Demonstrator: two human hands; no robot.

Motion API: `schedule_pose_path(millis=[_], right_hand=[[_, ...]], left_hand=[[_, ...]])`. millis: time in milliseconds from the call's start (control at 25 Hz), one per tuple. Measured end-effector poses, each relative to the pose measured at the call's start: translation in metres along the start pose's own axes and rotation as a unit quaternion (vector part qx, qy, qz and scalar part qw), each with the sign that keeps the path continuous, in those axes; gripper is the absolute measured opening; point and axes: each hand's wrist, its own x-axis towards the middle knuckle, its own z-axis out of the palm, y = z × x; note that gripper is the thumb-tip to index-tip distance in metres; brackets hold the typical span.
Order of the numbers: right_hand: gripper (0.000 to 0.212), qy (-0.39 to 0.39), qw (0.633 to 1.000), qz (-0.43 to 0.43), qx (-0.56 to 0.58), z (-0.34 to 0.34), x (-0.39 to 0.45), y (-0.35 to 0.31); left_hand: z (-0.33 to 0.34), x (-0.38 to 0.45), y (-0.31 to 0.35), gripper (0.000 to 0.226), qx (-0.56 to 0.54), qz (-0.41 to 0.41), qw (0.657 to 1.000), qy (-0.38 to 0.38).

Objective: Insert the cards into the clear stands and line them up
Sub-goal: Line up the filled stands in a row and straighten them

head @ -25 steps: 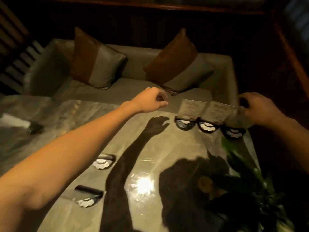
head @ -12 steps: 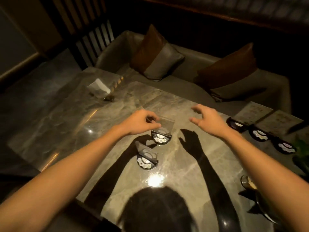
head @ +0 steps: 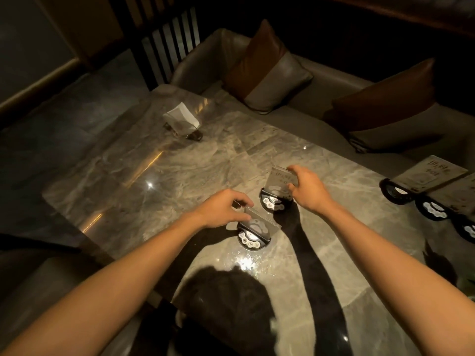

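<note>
Two clear stands with round black bases sit mid-table. My left hand grips the top edge of the nearer clear stand, which leans toward me. My right hand holds the right edge of the farther clear stand, which stands upright with faint print on its panel. At the right edge, three stands with cards in them form a diagonal row, their black bases side by side. Another stand with a white card is at the table's far left.
The marble table has a bright light glare near my side and my head's shadow on it. Beyond it is a grey sofa with two brown and grey cushions. A dark slatted screen stands at the back left.
The view has swung left from the card row. My left hand moved from the farther stand to the nearer one, and my right hand closed on the farther stand.
</note>
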Motion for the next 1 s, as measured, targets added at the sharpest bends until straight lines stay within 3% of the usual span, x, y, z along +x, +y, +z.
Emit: schedule_pose_path(millis=[160,400,1000], right_hand=[[0.039,0.002,1.0,-0.003,-0.019,0.001,0.003,0.004],[0.028,0.002,0.999,0.018,-0.04,-0.02,0.007,0.017],[0.026,0.106,0.988,0.106,-0.048,-0.18,0.033,0.197]], left_hand=[[0.011,0.007,-0.001,0.028,-0.022,0.007,0.999,0.027],[0.017,0.028,0.008,0.014,0.006,0.027,1.0,-0.005],[0.032,0.225,0.134,0.022,0.069,0.088,0.986,0.123]])
